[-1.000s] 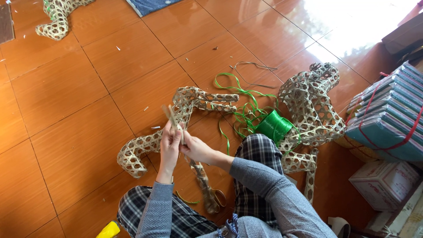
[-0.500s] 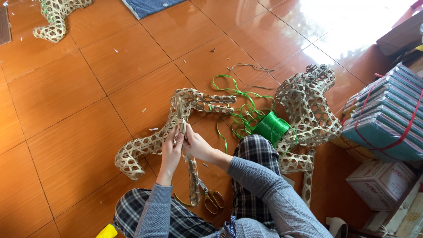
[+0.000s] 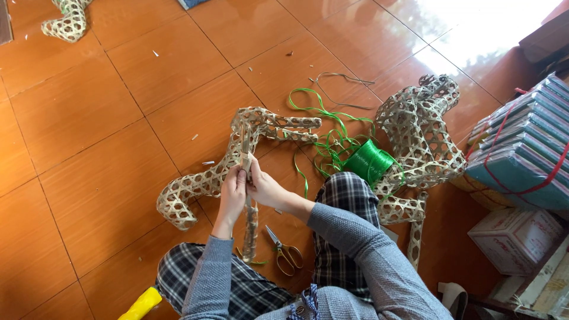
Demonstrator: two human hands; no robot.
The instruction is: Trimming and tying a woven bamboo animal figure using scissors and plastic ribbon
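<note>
Since the earlier frame your hands slid lower along the woven bamboo frame, now at centre frame on the floor. Left hand and right hand both grip closed on its narrow lattice stem. Frame: pale open hexagon weave, branching arms. Scissors lie below; green ribbon spool to the right.

Glossy orange-brown tiled floor (bright glare upper right) throughout.
</note>
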